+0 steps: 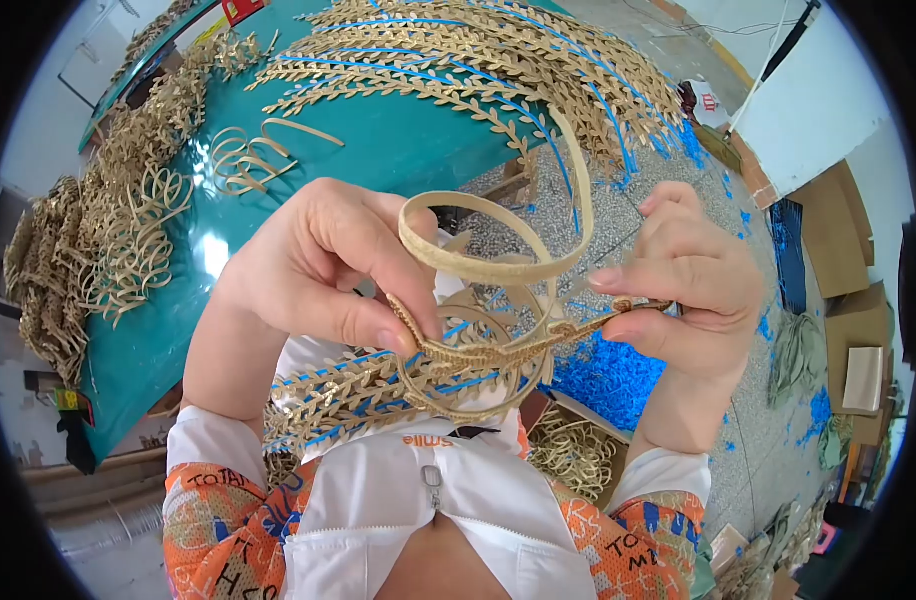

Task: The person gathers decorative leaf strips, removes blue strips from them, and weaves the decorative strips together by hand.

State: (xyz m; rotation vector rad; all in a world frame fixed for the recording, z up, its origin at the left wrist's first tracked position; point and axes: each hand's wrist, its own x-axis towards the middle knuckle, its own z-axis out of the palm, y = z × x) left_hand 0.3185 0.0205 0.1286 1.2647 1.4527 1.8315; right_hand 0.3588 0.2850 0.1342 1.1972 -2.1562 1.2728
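Observation:
A narrow gold leaf-trim strip [508, 355] stretches between my two hands, in front of my chest. My left hand [323, 265] pinches one end between thumb and fingers. At the other end, my right hand [693, 280] grips the strip between thumb and forefinger. A pale gold flat band [488, 268] curls in loose loops above and around the strip; where it joins is hard to make out. Across my lap lie several gold leaf strips [328, 400] with blue lines between them.
A teal table [398, 150] carries long gold leaf strips [458, 60], loose band coils [243, 165] and a heap of gold trim [58, 260] at left. Blue scraps [613, 385] cover the floor near a box of gold coils [578, 455]. Cardboard boxes [833, 240] stand at right.

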